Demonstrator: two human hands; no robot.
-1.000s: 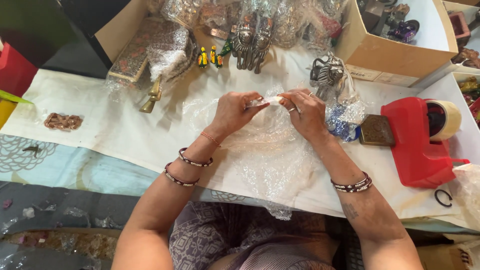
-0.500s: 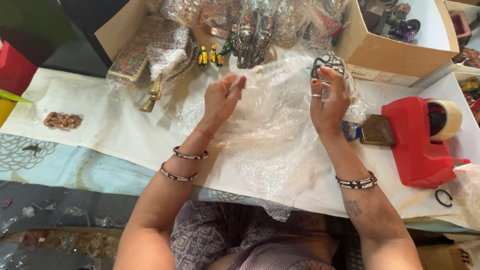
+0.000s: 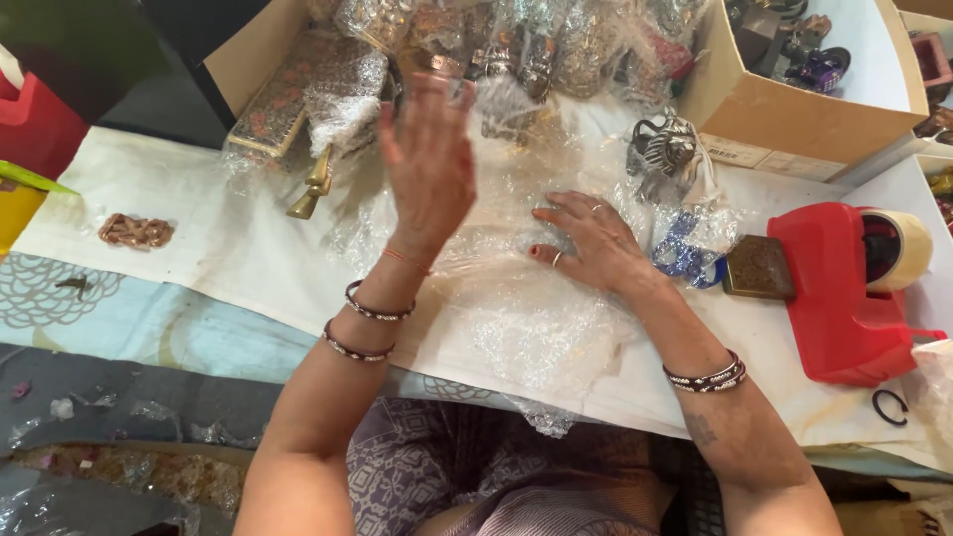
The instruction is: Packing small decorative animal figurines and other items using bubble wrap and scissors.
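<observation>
The bubble wrap (image 3: 516, 308) lay flat on the white surface (image 3: 199, 238), directly in front of the person, its long axis running from the near edge away toward the wrapped ornaments (image 3: 516, 40) at the back. The right hand (image 3: 586, 243) pressed down on it, palm flat and fingers spread, nothing pinched in its grip. The left hand (image 3: 429, 164) was raised above the sheet's far end, open, fingers loosely together, holding nothing; it was somewhat blurred. So the right hand was the one touching the sheet, while the left hung over its far part, near the ornaments.

Just right of the right hand sat a metal figurine (image 3: 667, 149), a blue piece in wrap (image 3: 685, 253) and a small brown box (image 3: 759, 266), then a red tape dispenser (image 3: 844, 288). A brass piece (image 3: 313, 189) lay left of the sheet, and a cardboard box (image 3: 794, 109) stood at the back right. These crowded the sheet's far and right edges; its left and near sides were freer.
</observation>
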